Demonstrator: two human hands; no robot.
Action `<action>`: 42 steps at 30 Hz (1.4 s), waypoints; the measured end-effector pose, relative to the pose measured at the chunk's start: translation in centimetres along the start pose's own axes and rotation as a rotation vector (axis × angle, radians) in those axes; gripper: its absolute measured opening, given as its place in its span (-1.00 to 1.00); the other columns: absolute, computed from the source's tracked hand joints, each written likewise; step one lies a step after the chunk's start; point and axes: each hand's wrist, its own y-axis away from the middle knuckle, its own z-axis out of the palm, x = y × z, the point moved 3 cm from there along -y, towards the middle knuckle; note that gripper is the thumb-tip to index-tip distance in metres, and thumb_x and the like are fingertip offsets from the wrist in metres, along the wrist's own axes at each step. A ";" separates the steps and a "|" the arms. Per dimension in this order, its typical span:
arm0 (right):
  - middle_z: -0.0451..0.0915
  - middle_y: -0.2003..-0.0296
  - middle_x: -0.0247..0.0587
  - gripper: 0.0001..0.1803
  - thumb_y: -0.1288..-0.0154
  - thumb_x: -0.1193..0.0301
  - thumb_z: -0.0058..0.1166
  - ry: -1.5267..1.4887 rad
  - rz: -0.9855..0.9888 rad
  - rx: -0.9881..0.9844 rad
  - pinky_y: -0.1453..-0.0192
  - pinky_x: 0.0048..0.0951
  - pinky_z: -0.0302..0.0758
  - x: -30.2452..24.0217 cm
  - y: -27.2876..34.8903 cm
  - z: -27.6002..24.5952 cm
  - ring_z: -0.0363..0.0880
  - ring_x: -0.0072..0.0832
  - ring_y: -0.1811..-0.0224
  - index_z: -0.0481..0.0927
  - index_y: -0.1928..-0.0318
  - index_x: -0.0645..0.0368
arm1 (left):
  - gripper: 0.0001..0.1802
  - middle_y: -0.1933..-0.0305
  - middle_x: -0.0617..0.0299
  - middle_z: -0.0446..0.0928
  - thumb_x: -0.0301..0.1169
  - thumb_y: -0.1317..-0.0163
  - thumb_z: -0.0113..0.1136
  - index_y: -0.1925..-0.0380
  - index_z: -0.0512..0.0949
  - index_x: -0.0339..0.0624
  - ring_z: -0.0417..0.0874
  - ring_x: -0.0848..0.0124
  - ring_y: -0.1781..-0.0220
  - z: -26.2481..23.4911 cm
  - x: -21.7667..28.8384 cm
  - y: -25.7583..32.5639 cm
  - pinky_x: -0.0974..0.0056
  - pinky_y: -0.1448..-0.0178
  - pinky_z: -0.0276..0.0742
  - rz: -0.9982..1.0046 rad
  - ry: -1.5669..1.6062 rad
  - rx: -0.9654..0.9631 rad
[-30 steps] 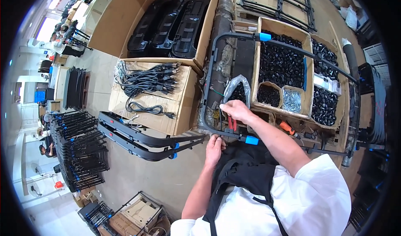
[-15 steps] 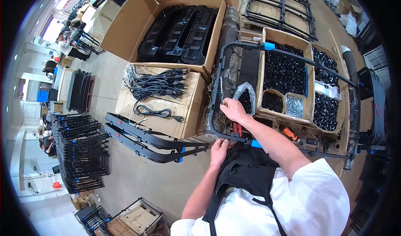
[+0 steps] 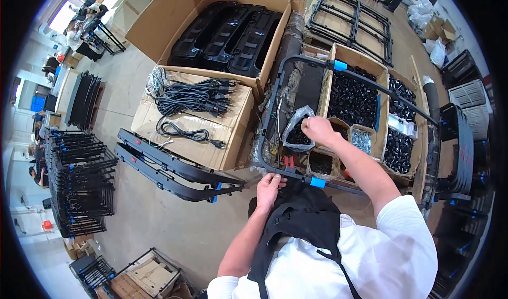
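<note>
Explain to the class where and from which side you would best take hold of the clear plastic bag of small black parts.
Grip the clear plastic bag by its open, crumpled rim, coming from above. It sits mouth-up, wedged between the black tube frame and the cardboard boxes, so its sides are probably hard to reach. The right hand already reaches in from above.

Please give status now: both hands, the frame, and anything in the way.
Left hand grips the near bar of the black tubular metal frame. Right hand reaches into the clear plastic bag of small black parts. Red-handled pliers lie beside the left hand.
</note>
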 end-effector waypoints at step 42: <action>0.66 0.28 -0.22 -0.84 -0.31 0.47 0.38 -0.895 0.004 -0.205 0.33 -0.47 0.55 -15.0 12.0 3.4 0.63 -0.52 0.41 0.80 0.21 0.34 | -0.85 0.24 0.28 0.72 -0.46 -0.53 0.18 0.08 0.70 -0.23 0.66 0.51 0.33 -1.3 -0.7 -1.4 0.37 0.25 0.55 -0.108 0.104 -0.175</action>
